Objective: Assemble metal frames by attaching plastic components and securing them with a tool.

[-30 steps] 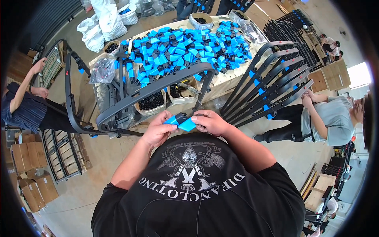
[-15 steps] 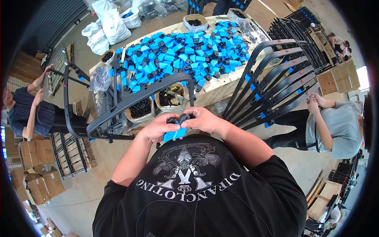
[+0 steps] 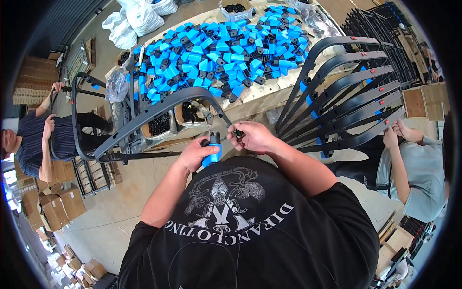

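Note:
My left hand [image 3: 193, 154] is closed around a blue and black plastic bracket [image 3: 212, 153], with its dark prongs pointing up and away from me. Just to the right, a small dark part [image 3: 237, 133] sits pinched in the fingertips of my right hand [image 3: 255, 138]; its exact kind is too small to make out. The two hands are apart, in front of my chest. Beyond them stands a curved black metal frame [image 3: 159, 111], and a large pile of similar blue and black brackets [image 3: 211, 58] covers the table.
Boxes of small black parts [image 3: 160, 124] stand at the table's near side. To the right leans a row of curved black frames [image 3: 346, 96]. One co-worker [image 3: 45, 139] stands at the left, another [image 3: 409, 168] at the right. White sacks [image 3: 139, 19] lie far left.
My right hand has come off the bracket and moved slightly right, now pinching a small dark part. The bracket stays in my left hand, turned more upright. The whole view has shifted slightly.

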`<state>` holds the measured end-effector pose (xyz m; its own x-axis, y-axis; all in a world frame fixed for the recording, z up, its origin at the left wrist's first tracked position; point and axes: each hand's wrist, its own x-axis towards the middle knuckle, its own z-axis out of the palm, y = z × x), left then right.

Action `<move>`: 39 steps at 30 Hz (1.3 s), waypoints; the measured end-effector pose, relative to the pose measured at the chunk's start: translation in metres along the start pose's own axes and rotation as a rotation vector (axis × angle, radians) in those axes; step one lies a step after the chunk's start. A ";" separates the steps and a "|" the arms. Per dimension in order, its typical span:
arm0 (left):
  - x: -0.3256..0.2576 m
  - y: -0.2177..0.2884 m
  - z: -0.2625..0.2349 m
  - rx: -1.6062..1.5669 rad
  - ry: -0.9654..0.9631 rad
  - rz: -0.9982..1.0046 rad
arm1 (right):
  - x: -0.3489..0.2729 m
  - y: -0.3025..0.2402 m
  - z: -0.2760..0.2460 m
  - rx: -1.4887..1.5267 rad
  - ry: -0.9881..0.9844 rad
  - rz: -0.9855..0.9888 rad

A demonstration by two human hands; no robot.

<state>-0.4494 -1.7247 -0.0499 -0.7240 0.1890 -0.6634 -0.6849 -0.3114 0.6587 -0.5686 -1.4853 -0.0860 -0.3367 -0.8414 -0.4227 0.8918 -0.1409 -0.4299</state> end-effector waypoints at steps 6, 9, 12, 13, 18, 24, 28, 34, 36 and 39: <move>0.029 -0.010 0.007 -0.081 0.015 0.036 | 0.007 0.004 0.001 0.102 0.014 0.029; 0.035 -0.012 0.008 -0.097 0.023 0.028 | 0.009 0.003 0.003 0.060 0.047 0.016; 0.039 -0.013 0.009 -0.107 0.061 0.018 | 0.011 0.001 0.002 -0.002 0.082 0.002; 0.040 -0.014 0.010 -0.117 0.066 0.015 | 0.011 0.001 0.002 -0.031 0.103 0.001; 0.046 -0.015 0.015 -0.108 0.073 0.030 | 0.011 0.000 0.012 -0.377 0.297 -0.090; 0.063 -0.021 0.021 -0.019 0.189 0.083 | 0.034 0.005 0.000 -0.752 0.592 -0.366; 0.059 -0.021 0.031 0.023 0.431 0.141 | 0.031 -0.005 0.004 -0.520 0.574 -0.291; 0.038 -0.035 0.004 -0.015 0.591 0.257 | 0.015 0.000 -0.024 -0.243 0.513 -0.238; 0.034 -0.042 -0.004 -0.034 0.572 0.291 | 0.012 0.003 -0.029 -0.228 0.498 -0.240; 0.033 -0.037 0.007 0.046 0.477 0.289 | 0.008 0.006 -0.031 -0.247 0.504 -0.210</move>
<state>-0.4484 -1.7001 -0.0932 -0.7727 -0.3438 -0.5337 -0.4748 -0.2450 0.8453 -0.5751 -1.4770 -0.1168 -0.6541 -0.4493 -0.6085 0.7140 -0.1010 -0.6929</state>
